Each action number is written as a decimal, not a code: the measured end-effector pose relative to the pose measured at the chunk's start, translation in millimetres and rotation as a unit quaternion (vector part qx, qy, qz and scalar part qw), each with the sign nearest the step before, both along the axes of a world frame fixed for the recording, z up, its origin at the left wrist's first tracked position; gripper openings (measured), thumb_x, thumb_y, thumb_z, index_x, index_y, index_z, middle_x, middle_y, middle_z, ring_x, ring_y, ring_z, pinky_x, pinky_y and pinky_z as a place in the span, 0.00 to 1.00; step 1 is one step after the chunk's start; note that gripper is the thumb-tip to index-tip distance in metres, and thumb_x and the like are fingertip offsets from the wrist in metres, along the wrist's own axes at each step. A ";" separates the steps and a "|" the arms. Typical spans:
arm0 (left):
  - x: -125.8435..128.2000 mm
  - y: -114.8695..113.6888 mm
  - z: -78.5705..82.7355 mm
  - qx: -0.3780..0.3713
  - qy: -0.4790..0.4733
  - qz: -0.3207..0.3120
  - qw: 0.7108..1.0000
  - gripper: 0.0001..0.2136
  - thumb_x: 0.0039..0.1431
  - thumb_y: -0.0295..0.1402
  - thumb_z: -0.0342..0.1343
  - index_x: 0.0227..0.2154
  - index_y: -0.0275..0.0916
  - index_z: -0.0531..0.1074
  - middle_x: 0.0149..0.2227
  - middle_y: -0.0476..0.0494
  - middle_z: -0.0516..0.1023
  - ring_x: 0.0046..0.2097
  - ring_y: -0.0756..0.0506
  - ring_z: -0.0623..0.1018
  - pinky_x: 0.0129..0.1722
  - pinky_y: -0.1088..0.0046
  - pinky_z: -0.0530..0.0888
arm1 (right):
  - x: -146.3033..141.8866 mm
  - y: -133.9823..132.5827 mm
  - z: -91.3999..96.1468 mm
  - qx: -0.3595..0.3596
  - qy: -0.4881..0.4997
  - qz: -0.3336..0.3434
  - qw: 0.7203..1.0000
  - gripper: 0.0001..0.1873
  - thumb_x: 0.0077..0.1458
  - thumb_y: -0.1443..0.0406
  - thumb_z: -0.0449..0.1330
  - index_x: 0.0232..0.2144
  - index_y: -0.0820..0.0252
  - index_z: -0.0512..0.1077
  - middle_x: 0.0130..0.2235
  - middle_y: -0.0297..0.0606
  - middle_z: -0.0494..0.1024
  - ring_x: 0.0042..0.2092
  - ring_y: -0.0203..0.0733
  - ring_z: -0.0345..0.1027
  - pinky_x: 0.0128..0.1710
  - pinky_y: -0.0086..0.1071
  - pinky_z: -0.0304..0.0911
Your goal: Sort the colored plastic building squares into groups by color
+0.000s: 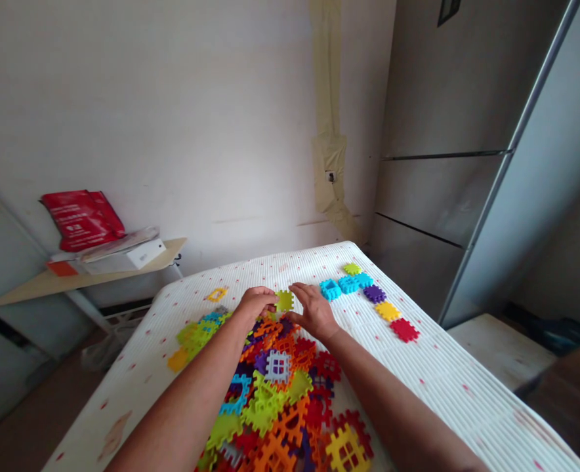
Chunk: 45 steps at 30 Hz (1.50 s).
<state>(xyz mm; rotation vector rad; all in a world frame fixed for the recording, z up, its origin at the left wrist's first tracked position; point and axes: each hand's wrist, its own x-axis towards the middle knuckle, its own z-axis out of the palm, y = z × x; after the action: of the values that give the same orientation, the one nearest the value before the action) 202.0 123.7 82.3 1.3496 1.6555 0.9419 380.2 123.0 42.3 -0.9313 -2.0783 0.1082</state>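
Observation:
A lime-green square building tile (285,301) with toothed edges is between my hands at the far end of the pile. My left hand (257,304) is closed, its fingertips pinching the tile's left edge. On the other side, my right hand (315,312) is open, thumb and forefinger apart close to the tile's right edge; whether it touches is hard to see. Below my hands spreads a heap of interlocking plastic tiles, among them a grey window tile (277,367), a yellow window tile (348,450) and orange tiles (290,423).
Along the right of the cloth-covered table (447,387) runs a row of tiles: green (352,269), blue (349,284), purple (374,294), yellow (387,311) and red (405,330). A yellow frame tile (217,294) lies left. A fridge (432,196) stands right, a shelf (172,252) left.

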 end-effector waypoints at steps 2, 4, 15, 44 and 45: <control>3.8 -0.1 2.4 0.007 -0.017 -0.008 1.000 0.11 0.42 0.37 0.59 0.27 0.35 0.69 0.20 0.48 0.73 0.25 0.49 0.75 0.21 0.77 0.62 | -5.2 -0.9 6.5 -0.015 -0.033 0.002 0.999 0.28 0.45 0.66 0.63 0.51 0.62 0.67 0.51 0.48 0.70 0.49 0.47 0.62 0.50 0.42 0.59; 7.7 0.3 5.5 0.012 -0.022 -0.020 0.999 0.10 0.42 0.37 0.58 0.26 0.35 0.69 0.20 0.48 0.73 0.26 0.49 0.76 0.21 0.77 0.62 | -7.3 0.3 10.7 -0.030 -0.047 0.003 0.998 0.28 0.44 0.68 0.64 0.50 0.62 0.68 0.48 0.46 0.72 0.48 0.46 0.63 0.48 0.41 0.61; -19.1 21.1 0.0 0.035 0.152 -0.046 0.987 0.16 0.43 0.33 0.54 0.37 0.35 0.74 0.37 0.41 0.80 0.39 0.43 0.78 0.39 0.71 0.70 | 112.5 111.0 69.3 -0.122 -0.111 -0.238 0.957 0.23 0.46 0.59 0.64 0.46 0.57 0.72 0.44 0.40 0.74 0.43 0.42 0.69 0.42 0.31 0.63; -18.5 53.4 -40.0 -0.006 0.502 -0.170 0.848 0.24 0.44 0.24 0.52 0.48 0.45 0.70 0.51 0.43 0.72 0.53 0.43 0.70 0.50 0.68 0.65 | 159.0 199.3 30.2 -0.234 -0.444 -0.137 0.854 0.31 0.40 0.70 0.64 0.50 0.53 0.71 0.48 0.37 0.74 0.47 0.45 0.68 0.45 0.30 0.62; -18.1 53.3 -40.0 -0.006 0.502 -0.170 0.848 0.24 0.44 0.24 0.52 0.48 0.45 0.70 0.51 0.42 0.72 0.52 0.43 0.70 0.50 0.68 0.65 | 158.6 199.7 30.1 -0.238 -0.445 -0.136 0.853 0.31 0.39 0.70 0.64 0.50 0.53 0.71 0.48 0.37 0.75 0.47 0.45 0.68 0.45 0.30 0.62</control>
<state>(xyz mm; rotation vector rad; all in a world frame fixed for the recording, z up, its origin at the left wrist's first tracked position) 183.9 177.0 42.3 2.2407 1.9909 -0.0696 538.8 322.8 72.4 -1.8319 -2.7830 0.0398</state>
